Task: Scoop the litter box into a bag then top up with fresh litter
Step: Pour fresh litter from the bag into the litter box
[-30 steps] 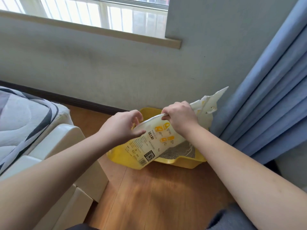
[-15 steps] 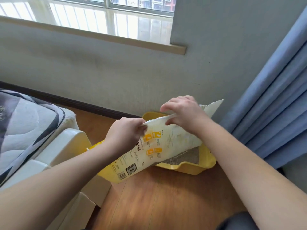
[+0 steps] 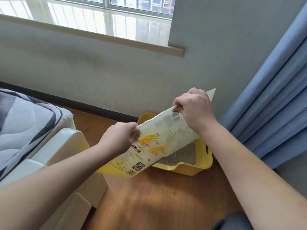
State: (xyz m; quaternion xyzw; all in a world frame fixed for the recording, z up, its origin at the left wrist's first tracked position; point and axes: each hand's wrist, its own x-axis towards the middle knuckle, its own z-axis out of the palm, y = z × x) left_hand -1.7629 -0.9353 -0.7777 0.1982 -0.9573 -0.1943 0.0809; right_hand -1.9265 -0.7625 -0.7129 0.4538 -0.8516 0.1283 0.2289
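Holding litter bag [image 3: 154, 146] above yellow litter box [image 3: 201, 166], long axis slanting up from low-left to high-right. Left hand [image 3: 118, 138] pinches bag's top edge, nearer the low end; right hand [image 3: 193, 107] grips same edge at high corner, fingers curled over. Grey litter [image 3: 181, 156] visible under bag, box's right half. Judgement: pour not begun; mouth hidden, can't tell if open.

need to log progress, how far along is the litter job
Scooping can't be judged: no waste bag or scoop shows. In hand: the left hand and right hand both grip the top edge of the litter bag, held tilted above the yellow litter box. Left: no litter is visibly pouring, so topping up remains.
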